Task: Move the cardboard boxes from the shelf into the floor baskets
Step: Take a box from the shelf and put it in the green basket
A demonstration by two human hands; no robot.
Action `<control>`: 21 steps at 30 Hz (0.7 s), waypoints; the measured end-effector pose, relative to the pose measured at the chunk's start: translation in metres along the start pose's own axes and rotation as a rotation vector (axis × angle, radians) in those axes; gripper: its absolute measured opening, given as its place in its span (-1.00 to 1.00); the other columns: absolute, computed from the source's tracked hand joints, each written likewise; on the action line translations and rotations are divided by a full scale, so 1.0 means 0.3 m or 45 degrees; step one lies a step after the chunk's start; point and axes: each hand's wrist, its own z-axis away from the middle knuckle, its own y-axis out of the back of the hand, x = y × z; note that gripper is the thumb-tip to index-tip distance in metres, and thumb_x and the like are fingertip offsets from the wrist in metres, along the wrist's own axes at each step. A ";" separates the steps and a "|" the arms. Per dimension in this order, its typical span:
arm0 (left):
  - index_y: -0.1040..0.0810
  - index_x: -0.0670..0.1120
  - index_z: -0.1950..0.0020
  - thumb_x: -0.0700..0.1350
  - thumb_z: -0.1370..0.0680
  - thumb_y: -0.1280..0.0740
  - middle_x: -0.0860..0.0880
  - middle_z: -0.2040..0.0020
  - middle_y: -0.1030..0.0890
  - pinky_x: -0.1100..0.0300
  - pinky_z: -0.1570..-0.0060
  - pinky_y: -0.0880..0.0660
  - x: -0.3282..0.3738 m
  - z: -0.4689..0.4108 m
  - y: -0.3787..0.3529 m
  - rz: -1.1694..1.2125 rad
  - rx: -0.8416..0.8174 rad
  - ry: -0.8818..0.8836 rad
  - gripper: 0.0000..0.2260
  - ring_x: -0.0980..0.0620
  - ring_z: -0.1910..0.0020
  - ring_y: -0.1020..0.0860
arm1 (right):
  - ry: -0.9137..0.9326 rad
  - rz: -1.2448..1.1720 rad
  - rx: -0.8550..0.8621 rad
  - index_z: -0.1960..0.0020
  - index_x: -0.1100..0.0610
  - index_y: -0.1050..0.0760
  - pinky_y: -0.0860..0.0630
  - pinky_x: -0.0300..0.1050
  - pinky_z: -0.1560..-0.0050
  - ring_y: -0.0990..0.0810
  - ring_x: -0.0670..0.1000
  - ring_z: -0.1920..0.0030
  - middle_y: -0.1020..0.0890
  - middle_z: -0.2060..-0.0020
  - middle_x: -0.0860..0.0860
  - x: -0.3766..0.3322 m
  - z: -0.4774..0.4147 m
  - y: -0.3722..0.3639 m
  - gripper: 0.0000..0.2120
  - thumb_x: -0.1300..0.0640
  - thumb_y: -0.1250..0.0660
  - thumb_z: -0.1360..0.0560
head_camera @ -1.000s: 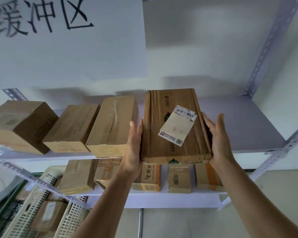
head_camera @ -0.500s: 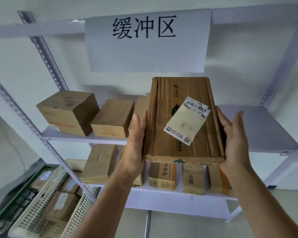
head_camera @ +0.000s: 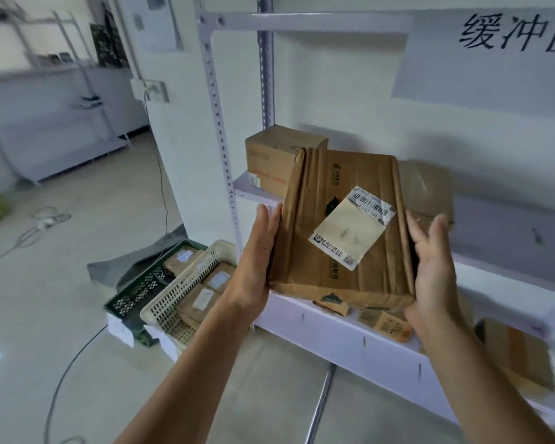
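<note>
I hold a flat, creased cardboard box (head_camera: 330, 251) with a white barcode label in the air in front of the shelf. My left hand (head_camera: 257, 251) presses its left side and my right hand (head_camera: 430, 264) presses its right side. On the floor to the lower left stand a cream plastic basket (head_camera: 170, 306) and a dark green basket (head_camera: 135, 293), both holding several small boxes. Another cardboard box (head_camera: 269, 155) stands on the upper shelf board behind the held one. More boxes (head_camera: 388, 322) lie on the lower board.
The white metal shelf has a perforated upright (head_camera: 220, 133) just left of the held box. A paper sign with black characters (head_camera: 513, 33) hangs at the top right. Cables (head_camera: 55, 373) trail over the pale floor. A second rack (head_camera: 61, 100) stands far left.
The view has swung left and down, bringing the floor baskets into sight. The held box has come away from the shelf and now sits lower and nearer, still between both hands.
</note>
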 end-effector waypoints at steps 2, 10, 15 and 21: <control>-0.43 0.22 -0.64 0.51 -0.65 -0.03 0.04 -0.60 -0.52 -0.22 -0.58 -0.40 0.011 0.053 0.090 0.011 0.052 0.006 -0.33 -0.08 -0.57 -0.51 | -0.045 0.024 -0.057 -0.53 -0.21 -0.48 -0.57 0.20 -0.38 -0.66 0.03 -0.35 -0.66 -0.37 -0.06 0.040 0.007 -0.095 -0.09 -0.67 -0.18 -0.33; -0.25 0.16 -0.74 0.49 -0.64 -0.05 -0.02 -0.61 -0.51 -0.16 -0.40 -0.60 0.020 0.161 0.457 0.106 0.279 0.029 -0.27 -0.11 -0.50 -0.58 | -0.220 0.069 -0.309 -0.56 -0.21 -0.42 -0.44 0.27 -0.50 -0.62 0.06 -0.40 -0.62 -0.42 -0.06 0.260 -0.059 -0.439 -0.17 -0.64 -0.11 -0.45; -0.27 0.20 -0.73 0.49 -0.65 -0.04 0.03 -0.61 -0.51 -0.20 -0.54 -0.47 0.014 0.153 0.709 0.100 0.483 0.042 -0.30 -0.05 -0.51 -0.57 | -0.333 0.034 -0.438 -0.57 -0.22 -0.41 -0.39 0.27 -0.54 -0.56 0.07 -0.47 -0.57 -0.48 -0.06 0.442 -0.139 -0.676 -0.18 -0.64 -0.11 -0.46; -0.42 0.19 -0.64 0.50 -0.62 -0.10 0.03 -0.53 -0.59 -0.16 -0.52 -0.49 0.031 0.069 1.025 0.036 0.623 0.076 -0.32 -0.07 -0.51 -0.58 | -0.416 0.024 -0.447 -0.56 -0.16 -0.44 -0.46 0.17 -0.50 -0.61 -0.06 -0.40 -0.63 -0.41 -0.14 0.646 -0.251 -0.973 -0.23 -0.56 -0.10 -0.52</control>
